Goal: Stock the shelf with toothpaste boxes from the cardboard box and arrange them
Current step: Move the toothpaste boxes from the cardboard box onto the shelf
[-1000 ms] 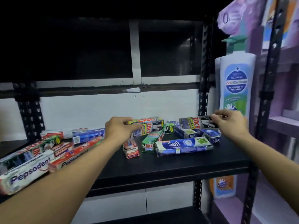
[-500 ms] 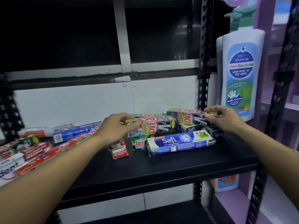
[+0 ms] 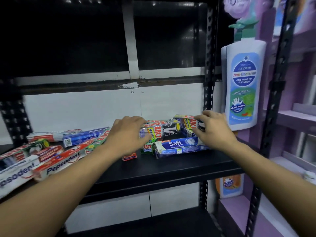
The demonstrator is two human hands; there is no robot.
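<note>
The black shelf [image 3: 171,170] before me carries all the toothpaste boxes. Past its right post stands a white wash bottle [image 3: 242,86], just beside my right hand [image 3: 213,130]. At the shelf's left end the Pepsodent boxes [image 3: 63,163] lie loose and at angles, partly under my left forearm, with more boxes heaped behind them. Right of centre the blue Safi box [image 3: 179,146] lies flat at the front of the cluster, between my two wrists. Behind it my left hand [image 3: 130,135] curls round the left end of a Zact box [image 3: 164,130], which sits above the other boxes. My right hand grips a second Zact box [image 3: 186,121], fingers over its top and thumb on its front. The two Zact boxes lie close, end to end. A green box [image 3: 147,148] lies below the first, just beside the Safi box. A small red box [image 3: 130,156] lies under my left wrist.
</note>
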